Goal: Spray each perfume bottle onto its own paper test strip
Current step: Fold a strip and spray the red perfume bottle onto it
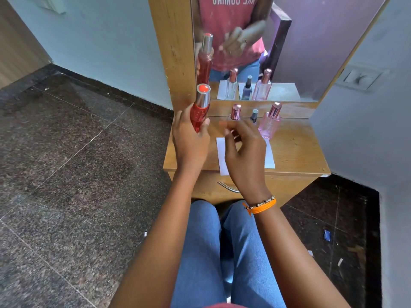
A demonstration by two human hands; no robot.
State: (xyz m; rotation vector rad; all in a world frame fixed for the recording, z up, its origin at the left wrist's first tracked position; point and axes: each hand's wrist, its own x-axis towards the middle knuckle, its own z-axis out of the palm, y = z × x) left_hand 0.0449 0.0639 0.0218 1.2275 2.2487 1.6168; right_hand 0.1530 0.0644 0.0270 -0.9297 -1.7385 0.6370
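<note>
Hands raised over the dresser (295,152): left hand (191,141) gripping upright red bottle (200,107), right hand (242,152) empty, fingers loosely curled.

The left hand (190,138) holds a tall bottle (200,108) upright above the left edge of the small table (295,152). The right hand (242,152) hovers just right of it, over the paper strips (269,157) that lie on the table near its front edge. Behind the strips, three bottles stand in a row before the mirror (311,41): a capped bottle (235,112) on the left, a small bottle (254,115) in the middle, a larger bottle (270,123) on the right.
</note>
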